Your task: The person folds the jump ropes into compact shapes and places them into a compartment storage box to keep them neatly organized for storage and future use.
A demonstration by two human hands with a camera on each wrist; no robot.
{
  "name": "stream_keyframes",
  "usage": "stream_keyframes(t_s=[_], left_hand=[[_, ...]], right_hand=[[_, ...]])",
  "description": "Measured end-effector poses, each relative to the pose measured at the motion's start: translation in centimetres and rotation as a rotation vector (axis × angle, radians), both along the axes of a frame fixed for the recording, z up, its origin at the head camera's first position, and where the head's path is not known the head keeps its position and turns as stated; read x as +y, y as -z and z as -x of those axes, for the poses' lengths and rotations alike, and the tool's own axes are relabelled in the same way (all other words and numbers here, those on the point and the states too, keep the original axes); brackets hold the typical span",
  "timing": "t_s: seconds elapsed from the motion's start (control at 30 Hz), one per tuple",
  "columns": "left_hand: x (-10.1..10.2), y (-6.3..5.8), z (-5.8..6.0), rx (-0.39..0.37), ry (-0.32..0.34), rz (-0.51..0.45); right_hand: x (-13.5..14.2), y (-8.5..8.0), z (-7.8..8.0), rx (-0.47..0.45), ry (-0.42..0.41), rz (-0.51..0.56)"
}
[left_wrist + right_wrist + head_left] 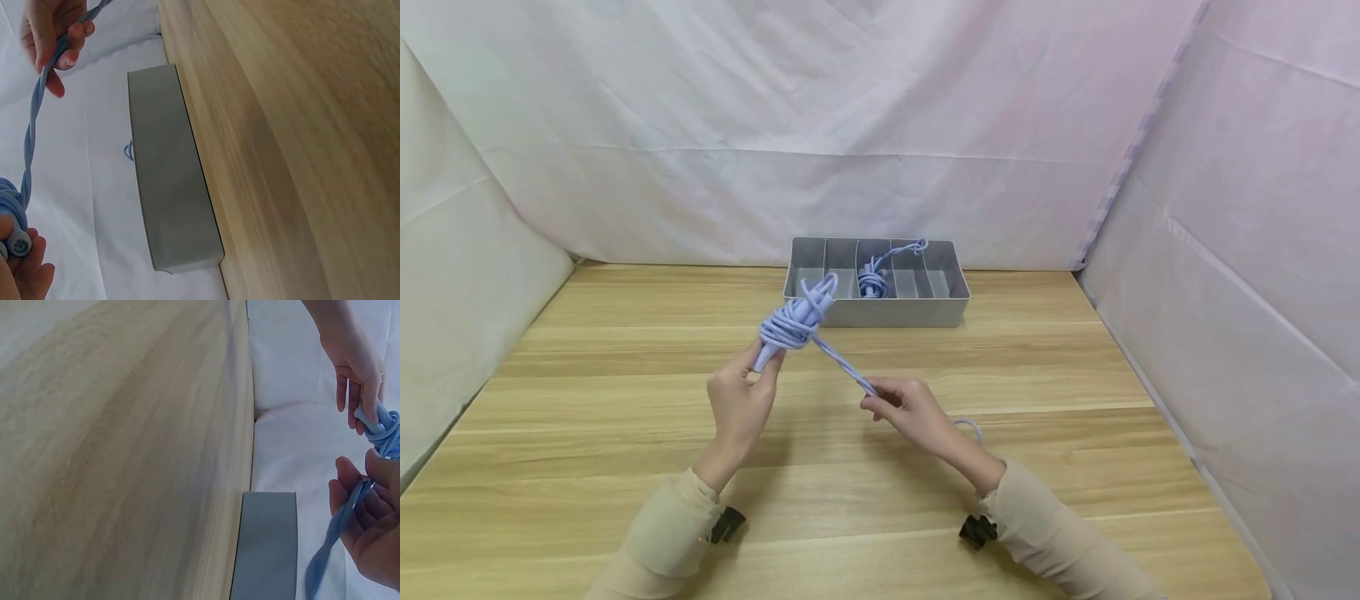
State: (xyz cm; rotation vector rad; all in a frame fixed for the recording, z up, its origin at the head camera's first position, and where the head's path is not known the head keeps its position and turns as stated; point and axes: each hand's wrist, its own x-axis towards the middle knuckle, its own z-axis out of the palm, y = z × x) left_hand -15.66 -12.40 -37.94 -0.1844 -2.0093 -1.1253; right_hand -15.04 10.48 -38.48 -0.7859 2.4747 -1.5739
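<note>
A light-blue jump rope point(788, 327) is wound in several turns around its own handles, held up above the table. My left hand point(741, 404) grips the lower handle ends between thumb and fingers. From the bundle a doubled, twisted length of cord point(844, 364) runs down to the right, pulled straight. My right hand point(913, 410) pinches that cord, and a loose loop point(970, 427) shows beyond its wrist. In the right wrist view the cord's tail point(325, 556) hangs below the right hand.
A grey box point(891, 313) with several compartments stands at the back of the wooden table point(625, 417). Its middle compartment holds another wound blue jump rope point(872, 283), whose looped end point(917, 246) lies over toward the right. White cloth point(700, 100) hangs behind and at both sides.
</note>
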Motion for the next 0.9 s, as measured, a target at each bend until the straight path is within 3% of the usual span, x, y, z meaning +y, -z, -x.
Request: stream_keyframes(t_s=[0.17,0.37,0.53,0.73,0.9], left_hand=[[-0.8,0.2,0.3,-0.057,-0.057,0.039],[-1.4,0.3,0.2,-0.185,-0.053,0.199],[-1.3,0.4,0.0,-0.308,0.027,0.334],[-0.7,0.8,-0.4,-0.367,0.124,0.414],[-0.2,0.9,-0.7,-0.418,0.232,0.462]], right_hand=[[0.8,-0.1,-0.1,0.168,0.013,-0.111],[1.3,-1.3,0.1,0.655,-0.004,-0.250],[1.3,-3.0,0.6,0.927,-0.036,-0.319],[1.0,-4.5,2.0,1.093,-0.084,-0.331],[0.8,-5.3,3.0,1.096,-0.120,-0.288]])
